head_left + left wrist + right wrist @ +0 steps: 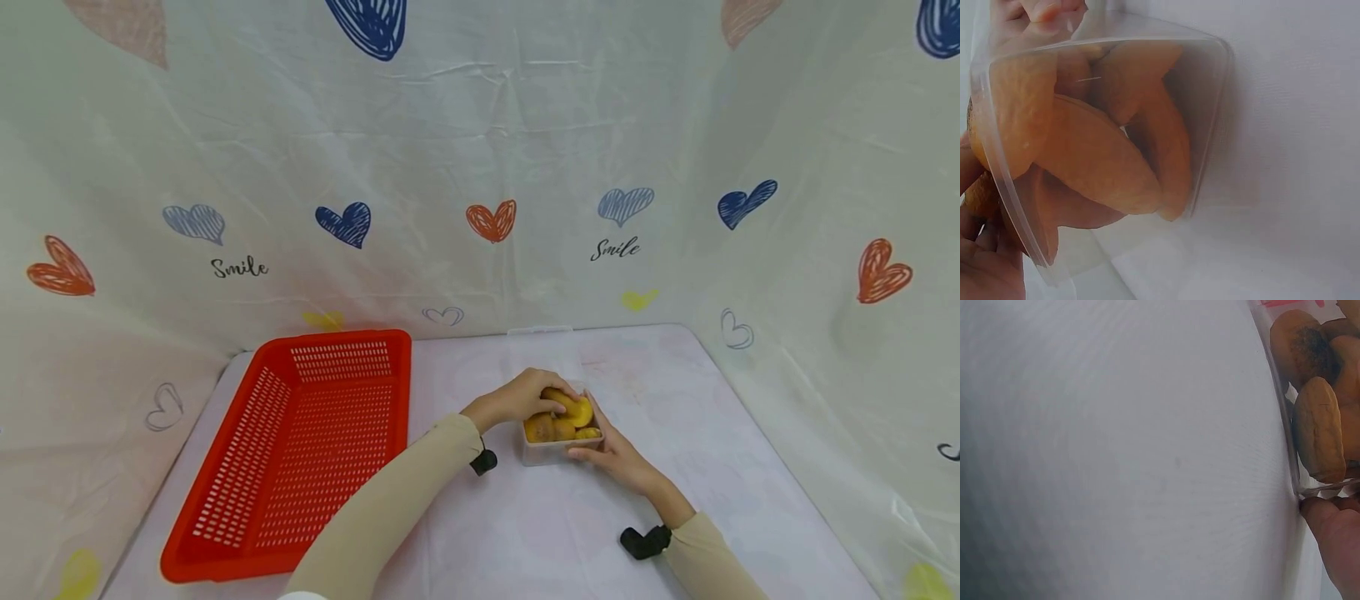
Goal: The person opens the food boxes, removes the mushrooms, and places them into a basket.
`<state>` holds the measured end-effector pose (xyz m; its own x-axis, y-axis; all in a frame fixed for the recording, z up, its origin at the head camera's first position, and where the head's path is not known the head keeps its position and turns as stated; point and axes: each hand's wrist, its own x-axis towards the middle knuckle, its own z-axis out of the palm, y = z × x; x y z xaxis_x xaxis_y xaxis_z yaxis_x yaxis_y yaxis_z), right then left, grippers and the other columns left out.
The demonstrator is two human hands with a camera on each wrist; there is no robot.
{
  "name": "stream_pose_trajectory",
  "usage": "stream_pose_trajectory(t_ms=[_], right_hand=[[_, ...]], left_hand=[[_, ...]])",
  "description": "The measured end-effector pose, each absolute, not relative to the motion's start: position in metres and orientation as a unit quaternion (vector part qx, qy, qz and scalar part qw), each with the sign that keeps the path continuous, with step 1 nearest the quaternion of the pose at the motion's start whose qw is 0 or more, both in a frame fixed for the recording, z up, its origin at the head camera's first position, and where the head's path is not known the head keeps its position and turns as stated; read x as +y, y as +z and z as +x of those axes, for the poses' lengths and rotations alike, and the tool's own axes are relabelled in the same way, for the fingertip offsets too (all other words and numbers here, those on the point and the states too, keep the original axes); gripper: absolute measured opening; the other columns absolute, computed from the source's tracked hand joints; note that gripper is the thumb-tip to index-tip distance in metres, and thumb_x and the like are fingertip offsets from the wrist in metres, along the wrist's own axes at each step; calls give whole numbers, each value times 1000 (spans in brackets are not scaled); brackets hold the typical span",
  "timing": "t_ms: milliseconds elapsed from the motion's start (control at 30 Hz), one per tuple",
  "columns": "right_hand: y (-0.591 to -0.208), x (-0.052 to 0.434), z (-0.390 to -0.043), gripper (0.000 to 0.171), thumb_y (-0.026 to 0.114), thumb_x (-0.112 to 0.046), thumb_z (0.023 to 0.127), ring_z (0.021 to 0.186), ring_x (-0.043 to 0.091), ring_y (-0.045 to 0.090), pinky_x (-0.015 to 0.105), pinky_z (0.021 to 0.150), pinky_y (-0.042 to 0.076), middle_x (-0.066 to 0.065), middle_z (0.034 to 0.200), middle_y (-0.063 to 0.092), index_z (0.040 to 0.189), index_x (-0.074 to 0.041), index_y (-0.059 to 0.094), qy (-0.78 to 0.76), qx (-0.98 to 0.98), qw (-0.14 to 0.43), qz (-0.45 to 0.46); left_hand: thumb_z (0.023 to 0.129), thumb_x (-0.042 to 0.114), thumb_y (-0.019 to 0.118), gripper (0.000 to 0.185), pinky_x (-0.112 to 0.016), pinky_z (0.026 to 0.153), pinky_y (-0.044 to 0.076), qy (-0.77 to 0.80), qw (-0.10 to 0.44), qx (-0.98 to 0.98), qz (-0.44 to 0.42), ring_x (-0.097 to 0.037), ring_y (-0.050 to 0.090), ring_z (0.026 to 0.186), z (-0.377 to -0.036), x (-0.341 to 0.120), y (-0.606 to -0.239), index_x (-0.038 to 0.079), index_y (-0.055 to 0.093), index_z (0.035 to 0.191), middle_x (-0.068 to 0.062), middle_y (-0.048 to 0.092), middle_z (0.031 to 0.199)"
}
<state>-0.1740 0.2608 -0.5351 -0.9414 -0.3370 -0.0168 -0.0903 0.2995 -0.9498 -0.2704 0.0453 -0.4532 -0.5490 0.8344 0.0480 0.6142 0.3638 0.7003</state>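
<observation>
A clear plastic box (551,454) stands on the table, filled with several yellow-brown, bread-like pieces (1094,156). Through the wall in the left wrist view they look long and rounded; one oval piece (1304,350) in the right wrist view has a dark speckled patch. My left hand (521,396) reaches over the box's left side, pinching a curved yellow piece (577,411) on top between thumb and fingers. From the right, my right hand (618,458) grips the box, its thumb along the front and its fingers along the right side.
A large red perforated basket (401,392) stands to the left, with my left forearm passing over its near right corner. A white cloth covers the table (675,400). Behind hangs a curtain (420,150) printed with hearts. A pale clear strip (540,330) lies at the table's back edge.
</observation>
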Motion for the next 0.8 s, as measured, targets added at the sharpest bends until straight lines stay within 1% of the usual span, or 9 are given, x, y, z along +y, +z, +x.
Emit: stream_pose_trajectory(t_ms=[267,333,400,467,533,600,633,733,800], right_hand=[[-540,262,-173,99,67,-21,98,148,42,4,65,114,12,15,165,-8,160,-18,-11,-578,797,109,-139],[-539,262,-172,100,67,-21,97,149,40,5,63,114,13,14,165,-6,160,-18,-11,-579,796,110,-139],[-538,261,-172,100,67,-21,97,149,38,8,56,115,17,13,165,-5,160,-19,-11,-579,795,112,-142],[-537,261,-172,100,67,-21,97,148,35,11,41,116,22,11,166,-5,160,-19,-12,-578,795,112,-148],[-536,261,-172,100,67,-20,98,147,35,16,27,112,28,12,166,-2,160,-21,-12,-583,790,113,-155],[-536,261,-172,99,67,-19,98,144,36,24,17,105,34,13,165,4,160,-23,-9,-587,784,113,-165],[-537,260,-173,98,67,-19,98,143,35,27,14,102,35,13,165,7,161,-25,-7,-589,783,112,-167],[-538,260,-175,95,68,-18,97,139,33,33,15,101,38,11,164,15,161,-32,-1,-590,781,105,-176],[-538,260,-177,94,68,-17,97,141,32,31,15,102,36,9,165,13,160,-35,1,-584,785,95,-182]], left_hand=[[94,9,68,24,-19,100,42,355,147,812,438,-12,60,117,-266,45,-453,8,73,118,-3,68,122],[94,10,68,24,-19,100,43,360,146,813,433,-13,60,116,-265,46,-453,8,73,118,-4,69,122],[94,10,68,24,-19,100,43,362,143,816,428,-13,60,116,-264,46,-454,9,74,117,-3,69,122],[94,10,68,24,-20,100,43,367,141,817,421,-12,60,115,-264,46,-454,9,74,117,-3,69,121],[94,11,68,24,-20,100,43,375,139,817,416,-11,60,115,-263,46,-455,10,74,116,-3,69,121],[93,11,69,24,-20,99,44,392,138,813,409,-11,61,114,-263,45,-453,10,75,116,-2,69,121],[93,11,69,24,-19,97,45,403,137,809,406,-10,61,114,-263,45,-452,9,74,116,-2,70,121],[93,11,69,25,-18,92,48,436,132,798,393,-9,62,109,-263,45,-446,9,74,117,-2,70,120],[93,11,69,25,-18,89,49,449,129,795,386,-8,62,106,-263,45,-441,9,74,117,-2,70,120]])
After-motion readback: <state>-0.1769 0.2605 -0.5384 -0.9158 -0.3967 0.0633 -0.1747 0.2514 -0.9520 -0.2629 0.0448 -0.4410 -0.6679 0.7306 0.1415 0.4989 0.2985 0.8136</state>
